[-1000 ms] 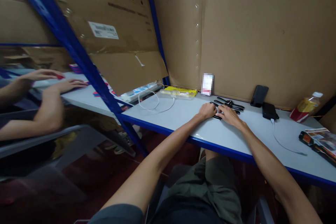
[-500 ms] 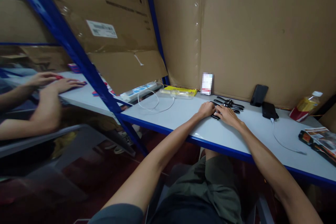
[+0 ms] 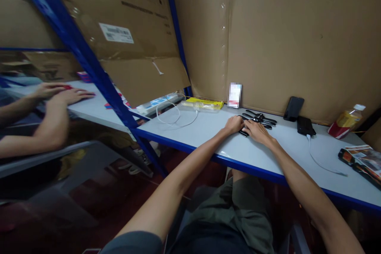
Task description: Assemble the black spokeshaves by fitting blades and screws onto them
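- 1 red-and-yellow plastic bottle with a white cap (image 3: 343,123)
- 1 black rectangular phone (image 3: 294,108) leaning against a tall brown cardboard panel (image 3: 274,39)
- 1 white rectangular paper label (image 3: 116,33)

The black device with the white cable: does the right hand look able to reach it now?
Probably yes: nothing seems to stand between the right hand and the black device, but the hand would first have to leave the black object it seems to hold.

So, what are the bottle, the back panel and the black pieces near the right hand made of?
Bottle: probably smooth plastic; looks translucent. Back panel: likely matt cardboard; brown, creased. Black pieces: plastic or coated metal; glossy highlights leave it open.
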A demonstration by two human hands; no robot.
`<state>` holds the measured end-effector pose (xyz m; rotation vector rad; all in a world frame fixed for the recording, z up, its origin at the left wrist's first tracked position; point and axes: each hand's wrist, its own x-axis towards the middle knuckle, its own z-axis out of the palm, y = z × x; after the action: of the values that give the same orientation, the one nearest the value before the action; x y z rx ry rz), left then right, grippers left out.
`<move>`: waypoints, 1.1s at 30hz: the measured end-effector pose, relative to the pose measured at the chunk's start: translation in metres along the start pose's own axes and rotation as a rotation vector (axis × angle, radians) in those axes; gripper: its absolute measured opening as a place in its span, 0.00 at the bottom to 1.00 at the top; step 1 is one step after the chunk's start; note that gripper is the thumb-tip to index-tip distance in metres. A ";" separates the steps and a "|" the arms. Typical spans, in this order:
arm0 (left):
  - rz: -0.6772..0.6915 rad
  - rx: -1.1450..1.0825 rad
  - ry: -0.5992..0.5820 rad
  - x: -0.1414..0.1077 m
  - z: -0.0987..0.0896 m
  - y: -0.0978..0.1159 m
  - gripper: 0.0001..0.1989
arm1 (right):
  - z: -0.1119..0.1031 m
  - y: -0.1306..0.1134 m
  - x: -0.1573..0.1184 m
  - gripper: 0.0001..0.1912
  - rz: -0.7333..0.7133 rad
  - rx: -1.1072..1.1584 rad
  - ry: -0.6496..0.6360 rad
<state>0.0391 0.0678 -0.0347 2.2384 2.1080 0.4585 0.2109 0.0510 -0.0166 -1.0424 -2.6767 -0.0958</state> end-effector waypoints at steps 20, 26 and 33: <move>0.097 0.034 0.020 -0.019 -0.007 0.014 0.16 | -0.001 0.003 0.000 0.17 0.314 -0.151 0.004; 0.111 0.049 0.020 -0.019 -0.006 0.013 0.17 | 0.006 -0.003 0.004 0.19 0.361 -0.168 0.027; 0.119 0.071 0.016 -0.018 -0.006 0.013 0.18 | 0.003 -0.003 0.004 0.19 0.326 -0.156 -0.026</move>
<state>0.0496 0.0481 -0.0294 2.4172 2.0377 0.4146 0.2051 0.0516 -0.0181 -1.5219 -2.5139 -0.2310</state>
